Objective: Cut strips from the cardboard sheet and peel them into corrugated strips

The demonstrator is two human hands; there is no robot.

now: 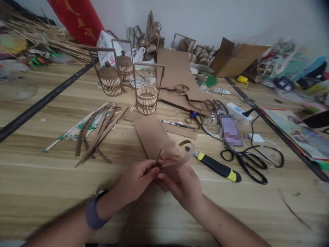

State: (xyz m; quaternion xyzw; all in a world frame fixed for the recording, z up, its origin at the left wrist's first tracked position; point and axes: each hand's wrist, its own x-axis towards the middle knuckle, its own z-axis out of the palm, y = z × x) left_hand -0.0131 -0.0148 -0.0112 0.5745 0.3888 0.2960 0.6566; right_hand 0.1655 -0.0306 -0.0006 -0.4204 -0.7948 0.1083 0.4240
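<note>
My left hand [144, 175], with a watch on the wrist, pinches the end of a thin brown cardboard strip [189, 156]. My right hand [181, 176] is closed around the same strip close beside it, and the strip's free part curls up over that hand. The fingertips of both hands nearly meet, so they hide part of the strip. Beneath and beyond the hands lies a flat cardboard piece [151, 132]. A black and yellow utility knife [218, 166] rests just right of my right hand, its tip near the curl.
Black-handled scissors [246, 161] and cables lie to the right. Cut strips and sticks [97, 130] are piled at left. A small handled stick bucket [146, 97] stands ahead, with lidded ones [110, 79] behind. A pen [178, 124] and a cardboard box [238, 58] lie farther off.
</note>
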